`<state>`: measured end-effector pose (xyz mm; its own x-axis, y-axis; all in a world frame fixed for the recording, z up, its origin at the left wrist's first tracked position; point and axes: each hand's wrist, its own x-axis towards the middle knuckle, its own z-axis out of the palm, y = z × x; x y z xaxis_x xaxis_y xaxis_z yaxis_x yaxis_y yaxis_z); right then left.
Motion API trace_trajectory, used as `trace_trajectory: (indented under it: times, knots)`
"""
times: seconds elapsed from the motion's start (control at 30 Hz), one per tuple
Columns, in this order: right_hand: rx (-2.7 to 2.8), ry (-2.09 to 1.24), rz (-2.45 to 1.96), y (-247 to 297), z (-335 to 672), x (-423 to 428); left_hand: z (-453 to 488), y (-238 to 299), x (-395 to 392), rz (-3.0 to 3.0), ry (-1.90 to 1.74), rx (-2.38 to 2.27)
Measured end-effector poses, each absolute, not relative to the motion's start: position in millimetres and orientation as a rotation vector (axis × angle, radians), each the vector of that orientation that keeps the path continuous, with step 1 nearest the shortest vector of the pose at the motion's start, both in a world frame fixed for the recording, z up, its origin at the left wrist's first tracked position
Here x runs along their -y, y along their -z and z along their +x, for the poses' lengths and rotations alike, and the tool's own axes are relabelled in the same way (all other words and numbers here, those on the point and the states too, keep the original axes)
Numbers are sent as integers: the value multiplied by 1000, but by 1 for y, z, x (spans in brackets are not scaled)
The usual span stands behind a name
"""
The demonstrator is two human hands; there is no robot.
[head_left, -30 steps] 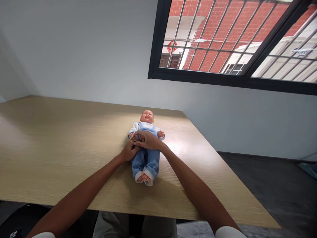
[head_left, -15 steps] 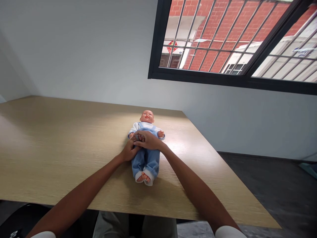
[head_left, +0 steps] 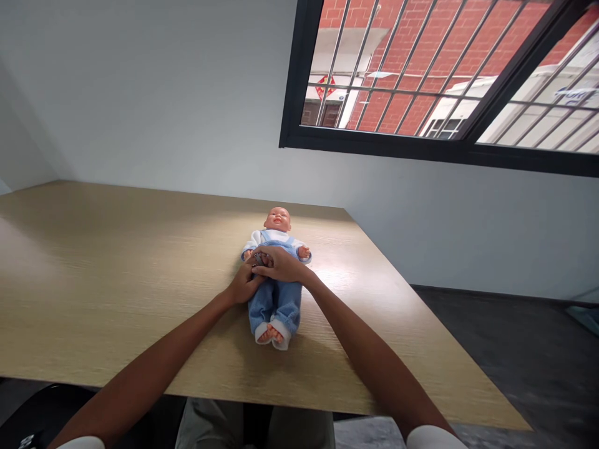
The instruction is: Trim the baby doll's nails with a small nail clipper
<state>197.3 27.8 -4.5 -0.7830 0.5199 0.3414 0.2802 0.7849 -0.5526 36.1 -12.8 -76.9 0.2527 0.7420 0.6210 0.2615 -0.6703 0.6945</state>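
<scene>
wooden table [head_left: 116,280] | barred window [head_left: 374,144] (red brick wall [head_left: 486,37] outside) | white wall [head_left: 140,100] | dark floor [head_left: 491,355]

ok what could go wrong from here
The small dark item pinched where the left hand and right hand meet over the doll is too small to make out, and it might slip from the fingers. The doll lies loose on its back on the smooth table, so a tug could slide or shift it.
</scene>
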Motion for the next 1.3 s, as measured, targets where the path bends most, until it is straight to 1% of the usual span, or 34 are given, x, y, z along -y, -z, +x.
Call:
trace_trajectory:
  times: [1.3]
  knots:
    - [2458, -685, -549, 9, 197, -31, 36, 74, 13, 2113, -1425, -841]
